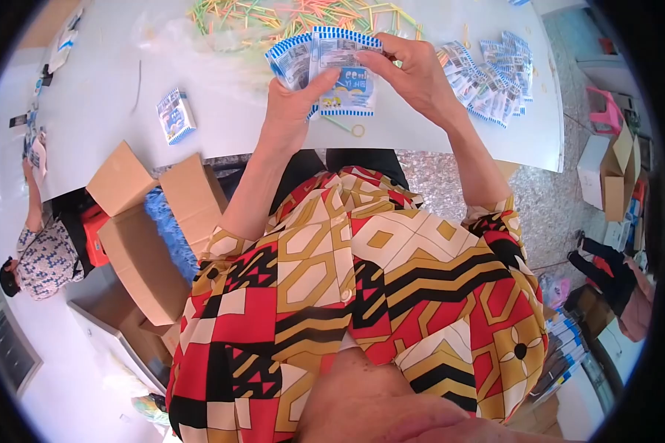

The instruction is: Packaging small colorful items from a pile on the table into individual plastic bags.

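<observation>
Over the near edge of the white table, both hands hold a fan of flat plastic packets (343,52) with blue-and-white striped ends. My left hand (292,100) is closed round the fan's left part, its thumb pressed across the front packet. My right hand (414,74) pinches the front packet's upper right side between thumb and fingers. Just below the packets, a thin stick with a small ring (357,131) lies at the table edge. More packets of the same kind (495,81) lie spread in an overlapping pile to the right.
Many pink, yellow and green sticks (303,16) are heaped at the table's far side. A small blue-and-white packet stack (176,117) lies left. Beside the table stands an open cardboard box (144,255) with blue material inside. Other people are at far left (48,255) and right (617,284).
</observation>
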`<state>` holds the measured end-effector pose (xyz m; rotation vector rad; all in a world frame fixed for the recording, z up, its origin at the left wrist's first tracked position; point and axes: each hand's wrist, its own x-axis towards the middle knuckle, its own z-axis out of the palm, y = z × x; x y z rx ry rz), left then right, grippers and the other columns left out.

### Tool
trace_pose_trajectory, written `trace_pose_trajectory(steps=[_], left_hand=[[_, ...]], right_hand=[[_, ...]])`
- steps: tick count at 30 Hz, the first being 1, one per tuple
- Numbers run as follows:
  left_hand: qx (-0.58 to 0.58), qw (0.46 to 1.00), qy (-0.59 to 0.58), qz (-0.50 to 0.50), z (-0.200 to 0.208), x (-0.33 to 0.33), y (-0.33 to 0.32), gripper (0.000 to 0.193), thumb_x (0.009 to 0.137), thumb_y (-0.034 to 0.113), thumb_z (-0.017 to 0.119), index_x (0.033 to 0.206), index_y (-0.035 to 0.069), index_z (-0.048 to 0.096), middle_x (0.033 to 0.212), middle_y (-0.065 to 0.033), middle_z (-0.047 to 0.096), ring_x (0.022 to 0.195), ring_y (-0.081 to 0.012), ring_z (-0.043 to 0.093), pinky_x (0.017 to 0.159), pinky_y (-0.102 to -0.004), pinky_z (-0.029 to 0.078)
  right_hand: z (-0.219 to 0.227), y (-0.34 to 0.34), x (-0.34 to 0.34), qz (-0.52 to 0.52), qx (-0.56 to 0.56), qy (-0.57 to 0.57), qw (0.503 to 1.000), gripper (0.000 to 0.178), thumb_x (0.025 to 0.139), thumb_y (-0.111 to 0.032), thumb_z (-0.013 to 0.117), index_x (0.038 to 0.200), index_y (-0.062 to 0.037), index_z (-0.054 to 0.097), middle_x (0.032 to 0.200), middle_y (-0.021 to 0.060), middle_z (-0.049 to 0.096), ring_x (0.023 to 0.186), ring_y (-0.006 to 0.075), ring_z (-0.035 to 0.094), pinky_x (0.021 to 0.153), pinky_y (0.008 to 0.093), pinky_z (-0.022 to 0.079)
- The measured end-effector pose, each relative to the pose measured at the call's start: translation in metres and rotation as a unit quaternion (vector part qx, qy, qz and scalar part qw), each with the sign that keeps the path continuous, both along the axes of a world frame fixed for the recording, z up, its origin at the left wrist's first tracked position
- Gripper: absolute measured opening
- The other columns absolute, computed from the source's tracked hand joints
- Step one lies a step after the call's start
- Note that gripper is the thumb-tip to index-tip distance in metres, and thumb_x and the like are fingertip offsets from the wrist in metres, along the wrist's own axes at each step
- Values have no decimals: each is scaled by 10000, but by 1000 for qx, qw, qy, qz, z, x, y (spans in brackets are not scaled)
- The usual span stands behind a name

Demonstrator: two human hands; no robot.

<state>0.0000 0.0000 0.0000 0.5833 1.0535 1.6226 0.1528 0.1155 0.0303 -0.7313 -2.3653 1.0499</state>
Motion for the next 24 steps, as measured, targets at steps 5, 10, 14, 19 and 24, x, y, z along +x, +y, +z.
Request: trace_pose_trajectory(steps=[5, 10, 14, 19, 24], left_hand=[[11, 999, 13, -52, 5, -4, -5, 316, 778, 70, 681, 1083, 38, 600, 1013, -41, 636, 907, -116, 594, 830, -287, 463], [5, 998, 6, -62, 1, -7, -6, 314, 776, 68, 684, 1080, 44, 605, 1009, -39, 637, 907, -113, 591, 829, -284, 462], [14, 998, 32, -57, 4, -7, -6, 310, 776, 53, 682, 1077, 49, 606, 1003, -35, 636, 900, -109, 589, 812, -273, 469], [25, 999, 31, -20, 0, -8, -7, 332, 756, 27, 694, 1073, 47, 598, 997, -38, 638, 888, -110, 594, 787, -262, 482], [27, 999, 19, 8, -2, -12, -6, 371, 728, 13, 712, 1076, 46, 590, 990, -45, 642, 879, -116, 603, 773, -262, 492]], right_hand=[[9, -3, -2, 15, -33, -27, 999, 227, 881, -209, 578, 979, -7, 613, 712, 61, 614, 630, 89, 461, 581, 255, 408], [4, -3, -4, 43, -17, -5, 999, 195, 897, -165, 544, 993, -2, 591, 774, 75, 615, 674, 108, 481, 627, 267, 425], [4, -7, -7, 57, 6, 0, 998, 182, 898, -134, 532, 1018, -5, 578, 801, 84, 608, 710, 109, 497, 650, 270, 432], [16, -14, -8, 34, -11, 58, 998, 229, 833, -104, 614, 1049, -36, 585, 836, 55, 609, 710, 97, 518, 668, 239, 453], [27, -18, -10, 17, 10, 168, 986, 307, 757, -58, 682, 1051, -74, 597, 982, 20, 593, 689, 93, 525, 653, 213, 473]])
